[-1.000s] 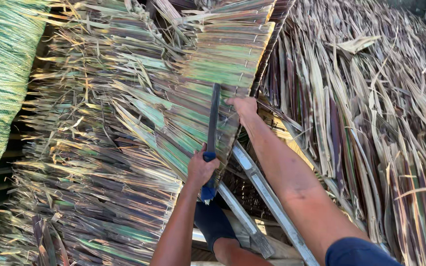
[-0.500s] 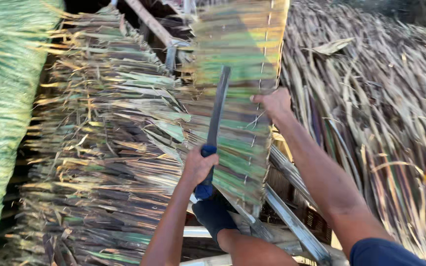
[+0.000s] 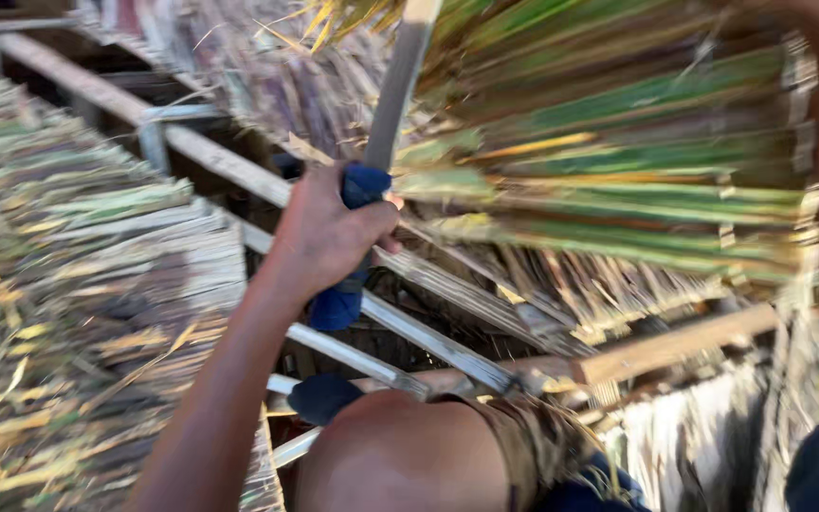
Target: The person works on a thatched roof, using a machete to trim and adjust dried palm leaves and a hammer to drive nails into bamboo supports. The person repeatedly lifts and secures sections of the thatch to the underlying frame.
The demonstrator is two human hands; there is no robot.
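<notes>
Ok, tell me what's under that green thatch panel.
Under the thatch panel run bare wooden roof battens over dark space. Whatever is below them is hidden.

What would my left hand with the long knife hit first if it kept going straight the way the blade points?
Most likely the green leaf panel. The left hand grips the blue handle of the long knife, whose blade points up across that panel's edge. The picture is blurred, so depth is uncertain.
</notes>
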